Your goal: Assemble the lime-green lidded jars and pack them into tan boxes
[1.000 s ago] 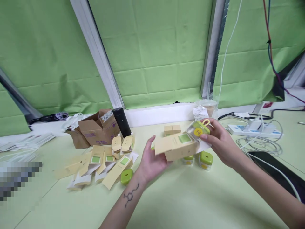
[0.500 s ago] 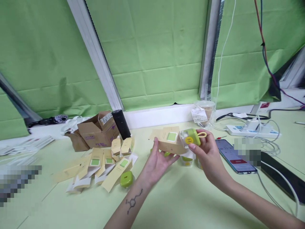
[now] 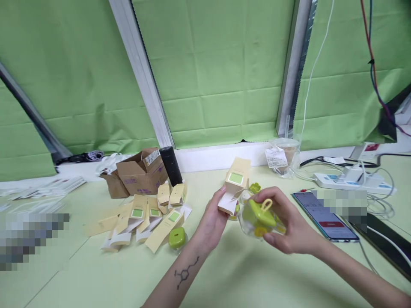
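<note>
My left hand (image 3: 213, 224) is closed round a tan paper box (image 3: 236, 175) with a green square label and a white flap at its near end. Between the fingers and thumb of my right hand (image 3: 287, 224) is a small clear container (image 3: 252, 220) with a green lid and a yellow loop, its lid side turned toward me. Box and container are close together but apart. Behind them sit more green pieces (image 3: 255, 187), partly hidden by my hands. Left of my left forearm stands another green-lidded container (image 3: 177, 238).
Several opened tan paper boxes (image 3: 138, 212) lie in a pile at left. Behind them are a brown carton (image 3: 141, 175) and a black cylinder (image 3: 171, 166). A bagged cup (image 3: 284, 157) stands at the back; a phone (image 3: 321, 218), power strip (image 3: 353, 179) and cables lie at right.
The box in my left hand has turned from lying sideways to pointing away from me. My right hand has lowered the container and tilted its lid toward me, away from the box.
</note>
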A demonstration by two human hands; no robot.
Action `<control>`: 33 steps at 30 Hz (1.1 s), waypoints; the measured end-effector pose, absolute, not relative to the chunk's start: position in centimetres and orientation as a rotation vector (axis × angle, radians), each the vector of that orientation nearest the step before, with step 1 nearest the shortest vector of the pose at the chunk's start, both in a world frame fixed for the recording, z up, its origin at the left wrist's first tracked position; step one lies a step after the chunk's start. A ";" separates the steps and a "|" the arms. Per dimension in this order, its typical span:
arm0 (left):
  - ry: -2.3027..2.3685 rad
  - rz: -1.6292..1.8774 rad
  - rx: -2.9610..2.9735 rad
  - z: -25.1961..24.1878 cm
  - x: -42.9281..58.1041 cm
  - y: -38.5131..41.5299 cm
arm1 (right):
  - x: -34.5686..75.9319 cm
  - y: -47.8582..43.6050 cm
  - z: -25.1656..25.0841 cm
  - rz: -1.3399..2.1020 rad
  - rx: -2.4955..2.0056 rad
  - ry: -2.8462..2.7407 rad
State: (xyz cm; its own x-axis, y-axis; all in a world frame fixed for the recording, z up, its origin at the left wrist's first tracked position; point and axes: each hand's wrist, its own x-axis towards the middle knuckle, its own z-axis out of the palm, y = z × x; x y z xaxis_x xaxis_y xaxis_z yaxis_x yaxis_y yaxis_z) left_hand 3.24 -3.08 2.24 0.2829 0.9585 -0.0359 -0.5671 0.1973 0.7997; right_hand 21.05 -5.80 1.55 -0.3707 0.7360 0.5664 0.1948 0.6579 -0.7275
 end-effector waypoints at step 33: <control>0.566 1.175 0.779 3.5 2.4 -3.8 | 20.1 -5.6 0.5 0.005 -0.402 -2.502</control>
